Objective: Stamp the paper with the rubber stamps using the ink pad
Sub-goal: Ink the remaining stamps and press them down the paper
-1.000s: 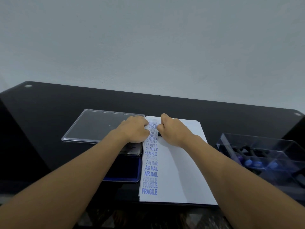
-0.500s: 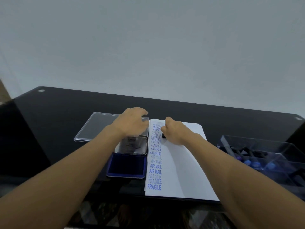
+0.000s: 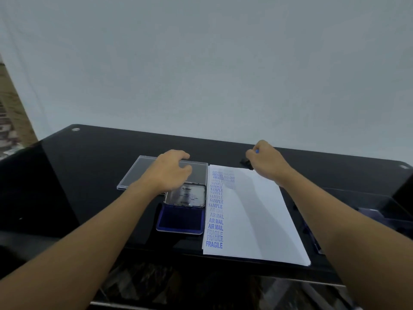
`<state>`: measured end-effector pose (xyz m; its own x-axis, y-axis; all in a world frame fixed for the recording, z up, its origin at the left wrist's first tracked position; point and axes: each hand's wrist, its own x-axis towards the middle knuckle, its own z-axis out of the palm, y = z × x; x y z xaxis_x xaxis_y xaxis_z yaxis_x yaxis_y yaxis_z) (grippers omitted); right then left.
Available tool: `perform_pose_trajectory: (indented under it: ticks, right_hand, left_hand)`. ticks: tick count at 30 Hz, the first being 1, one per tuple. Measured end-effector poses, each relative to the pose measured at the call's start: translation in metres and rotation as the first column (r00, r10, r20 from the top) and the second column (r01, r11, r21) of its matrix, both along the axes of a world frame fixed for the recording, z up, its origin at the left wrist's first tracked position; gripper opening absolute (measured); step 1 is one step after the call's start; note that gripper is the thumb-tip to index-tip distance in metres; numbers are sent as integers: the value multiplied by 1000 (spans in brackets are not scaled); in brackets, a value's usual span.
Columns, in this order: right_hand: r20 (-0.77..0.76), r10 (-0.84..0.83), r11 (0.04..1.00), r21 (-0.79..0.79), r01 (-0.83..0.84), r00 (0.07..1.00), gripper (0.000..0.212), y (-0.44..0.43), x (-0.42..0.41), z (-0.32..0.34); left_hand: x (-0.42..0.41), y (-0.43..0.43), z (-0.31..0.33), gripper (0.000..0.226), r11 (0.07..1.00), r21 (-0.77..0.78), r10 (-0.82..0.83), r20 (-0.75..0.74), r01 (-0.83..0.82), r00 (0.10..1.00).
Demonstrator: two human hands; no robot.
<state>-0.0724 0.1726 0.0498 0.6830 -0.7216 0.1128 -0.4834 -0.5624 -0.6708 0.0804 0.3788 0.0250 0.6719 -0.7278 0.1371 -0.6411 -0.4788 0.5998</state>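
Observation:
A white paper (image 3: 257, 218) lies on the black table, with a column of blue stamped words down its left edge and a few more at the top. Left of it sits the open blue ink pad (image 3: 180, 218) with its silver lid (image 3: 186, 195) raised. My right hand (image 3: 267, 161) is above the paper's far edge and holds a small stamp (image 3: 247, 163) with a dark base and a blue tip showing by the fingers. My left hand (image 3: 171, 170) hovers with loosely curled fingers over the ink pad lid and a clear plastic cover (image 3: 143, 173), holding nothing.
A clear plastic box (image 3: 380, 211) with more stamps sits at the right, partly hidden by my right forearm. The glass table's front edge (image 3: 201, 262) runs just below the paper. A plain wall stands behind the table.
My right hand lifted the stamp off the paper's upper left and moved it up and right past the far edge. My left hand came off the paper's edge and rose over the lid.

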Motion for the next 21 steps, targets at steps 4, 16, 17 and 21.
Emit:
perform_pose_trajectory:
  ticks: [4, 16, 17, 21]
  right_hand:
    - [33, 18, 1000, -9, -18, 999, 18, 5, -10, 6]
    - [11, 111, 993, -30, -111, 994, 18, 41, -13, -1]
    - [4, 129, 991, -38, -129, 992, 16, 48, -11, -4]
    - [-70, 241, 967, -66, -246, 968, 20, 79, 3, -21]
  left_hand:
    - [-6, 12, 1, 44, 999, -28, 30, -15, -31, 999]
    - [-10, 46, -18, 45, 990, -95, 96, -45, -100, 994]
    - [-9, 50, -24, 45, 990, -98, 101, -33, -104, 994]
    - [-8, 66, -47, 42, 984, -135, 109, -32, -113, 993]
